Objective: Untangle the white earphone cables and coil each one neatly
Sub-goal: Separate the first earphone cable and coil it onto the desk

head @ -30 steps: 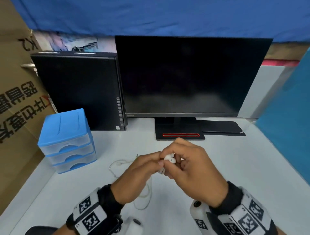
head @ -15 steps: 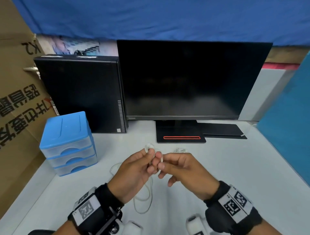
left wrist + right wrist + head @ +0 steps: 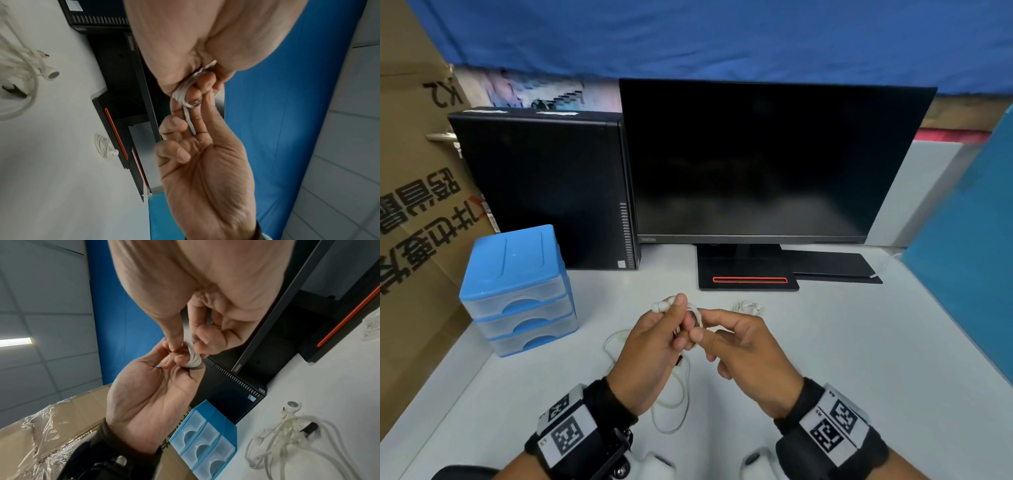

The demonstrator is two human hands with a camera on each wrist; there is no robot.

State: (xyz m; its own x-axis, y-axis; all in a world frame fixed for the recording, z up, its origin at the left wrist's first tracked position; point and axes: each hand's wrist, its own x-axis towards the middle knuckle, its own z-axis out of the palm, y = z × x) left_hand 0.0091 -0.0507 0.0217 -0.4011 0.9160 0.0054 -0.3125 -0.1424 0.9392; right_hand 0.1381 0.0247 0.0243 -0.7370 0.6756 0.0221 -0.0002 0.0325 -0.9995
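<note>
Over the white desk (image 3: pixel 859 377), my left hand (image 3: pixel 681 322) grips a white earphone cable (image 3: pixel 698 317) wound in loops round its fingers. Its earbuds (image 3: pixel 659 305) stick out above the thumb. In the left wrist view the loops (image 3: pixel 184 88) wrap the fingers and one strand (image 3: pixel 189 118) runs to my right hand (image 3: pixel 192 129). My right hand (image 3: pixel 697 330) pinches that strand right beside the left fingers. The right wrist view shows the wound loops (image 3: pixel 193 358) between both hands. More loose cable (image 3: pixel 671 404) lies on the desk under my left wrist. A second earphone (image 3: pixel 748 306) lies coiled near the monitor stand.
A black monitor (image 3: pixel 774 161) on its stand (image 3: pixel 748 274) and a black computer case (image 3: pixel 544 185) line the back. A blue drawer unit (image 3: pixel 517 291) stands at the left by cardboard boxes (image 3: pixel 410 205). A blue panel (image 3: pixel 969 257) closes the right side.
My right hand has come off the top of the left hand and dropped to its right side, still on the cable. The earbuds now show above my left thumb.
</note>
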